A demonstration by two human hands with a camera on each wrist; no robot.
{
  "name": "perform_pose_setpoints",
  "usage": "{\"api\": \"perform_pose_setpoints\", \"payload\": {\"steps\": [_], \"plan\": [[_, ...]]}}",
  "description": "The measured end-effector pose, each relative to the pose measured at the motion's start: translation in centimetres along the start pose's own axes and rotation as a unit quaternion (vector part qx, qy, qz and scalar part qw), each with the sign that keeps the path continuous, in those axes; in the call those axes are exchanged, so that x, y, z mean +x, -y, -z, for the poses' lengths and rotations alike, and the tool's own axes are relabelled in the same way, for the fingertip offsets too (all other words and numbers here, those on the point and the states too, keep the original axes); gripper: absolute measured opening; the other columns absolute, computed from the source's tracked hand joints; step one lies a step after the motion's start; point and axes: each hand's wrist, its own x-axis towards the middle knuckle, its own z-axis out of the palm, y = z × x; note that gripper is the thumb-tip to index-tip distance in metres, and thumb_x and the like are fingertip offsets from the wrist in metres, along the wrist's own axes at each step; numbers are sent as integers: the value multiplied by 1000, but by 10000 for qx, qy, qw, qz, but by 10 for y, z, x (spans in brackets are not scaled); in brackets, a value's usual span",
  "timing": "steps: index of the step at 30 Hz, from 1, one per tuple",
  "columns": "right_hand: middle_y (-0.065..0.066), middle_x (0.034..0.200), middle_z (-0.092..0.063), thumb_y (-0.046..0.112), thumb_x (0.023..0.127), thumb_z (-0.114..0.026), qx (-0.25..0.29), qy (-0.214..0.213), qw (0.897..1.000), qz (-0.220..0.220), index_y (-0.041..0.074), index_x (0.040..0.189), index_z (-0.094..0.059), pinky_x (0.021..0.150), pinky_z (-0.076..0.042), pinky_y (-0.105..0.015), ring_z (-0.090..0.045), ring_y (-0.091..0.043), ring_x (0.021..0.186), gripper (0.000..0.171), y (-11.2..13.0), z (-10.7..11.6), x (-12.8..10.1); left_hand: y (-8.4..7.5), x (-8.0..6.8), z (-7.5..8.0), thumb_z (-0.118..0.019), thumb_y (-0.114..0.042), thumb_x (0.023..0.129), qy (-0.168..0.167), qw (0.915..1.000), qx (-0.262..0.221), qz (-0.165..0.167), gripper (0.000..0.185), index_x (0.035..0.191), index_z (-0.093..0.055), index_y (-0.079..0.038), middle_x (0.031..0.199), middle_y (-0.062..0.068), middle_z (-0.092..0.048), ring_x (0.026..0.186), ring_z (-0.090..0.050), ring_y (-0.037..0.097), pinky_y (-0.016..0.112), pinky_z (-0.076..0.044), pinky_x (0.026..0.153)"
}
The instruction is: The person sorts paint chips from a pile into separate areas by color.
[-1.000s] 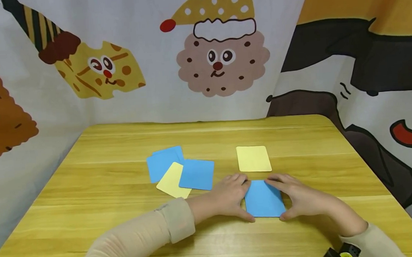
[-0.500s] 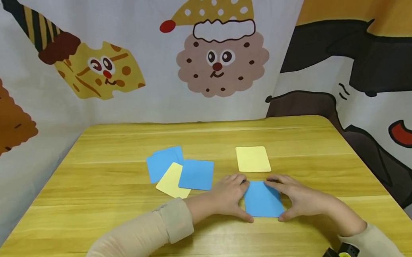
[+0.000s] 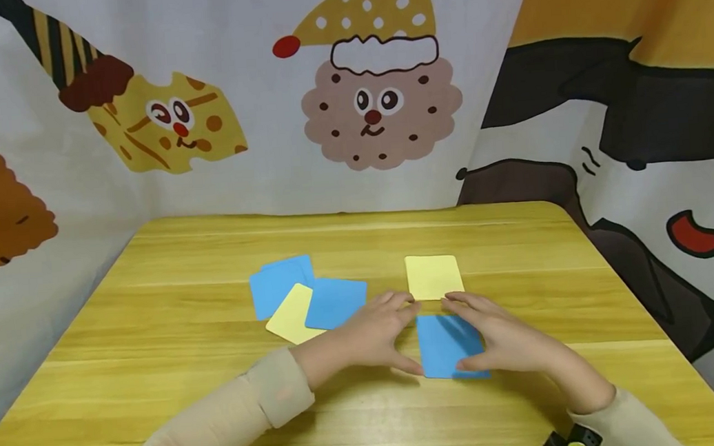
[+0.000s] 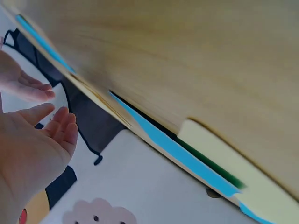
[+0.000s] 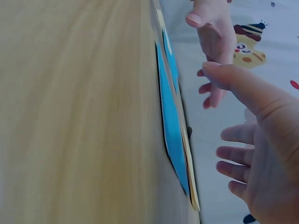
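Observation:
A blue square card (image 3: 442,348) lies flat on the table between my two hands. My left hand (image 3: 373,332) hovers just left of it, fingers spread and thumb pointing at its near left corner. Over the card's right side is my right hand (image 3: 504,333), its thumb and forefinger apart and covering part of the blue. Both wrist views show the palms facing each other with nothing held: the left hand (image 4: 35,151) and the right hand (image 5: 273,144) are raised off the tabletop. Right behind the blue card sits a yellow square card (image 3: 433,276).
Left of my left hand is a loose overlapping group: blue cards (image 3: 275,291) at the back, a yellow card (image 3: 290,319), and another blue card (image 3: 335,300) on top. The wooden table (image 3: 175,374) ends at a printed cartoon curtain (image 3: 255,188).
Both hands have let go of the blue card's edges and lifted slightly away. The left hand moved left, the right hand slightly up. The card stays in place.

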Motion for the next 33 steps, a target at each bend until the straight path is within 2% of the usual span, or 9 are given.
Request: {"api": "perform_pose_setpoints", "payload": {"steps": [5,13,24,33], "plan": [[-12,152,-29,46,70,-82,2,-155,9999,21,7,149,-34,99,-35,-58,-27,-33,136,101,13,-4,16,12,-12,5,-65,-72,72,-159,9997,-169,44,105,146,-37,-2,145,10,-38,130,-33,23,39,-30,107],[-15,151,-29,45,71,-82,-154,-305,9991,236,3,149,-32,100,-34,-57,-28,-34,136,102,29,-11,38,41,-31,8,-68,-69,72,-228,9984,-299,424,104,146,-38,-2,145,11,-37,133,-30,25,42,-30,107],[-16,152,-28,48,73,-80,-215,-168,9995,176,6,150,-29,104,-30,-54,-26,-34,137,101,49,-24,73,82,-60,12,-72,-66,70,-580,9946,-401,766,104,145,-40,-1,143,11,-39,131,-32,27,47,-32,104],[-16,151,-28,51,71,-80,-108,-102,9998,143,5,150,-31,106,-26,-54,-25,-34,137,104,58,-38,101,104,-72,9,-69,-72,68,-429,9946,-361,875,110,146,-37,-2,147,14,-35,135,-27,30,51,-28,106]]}}
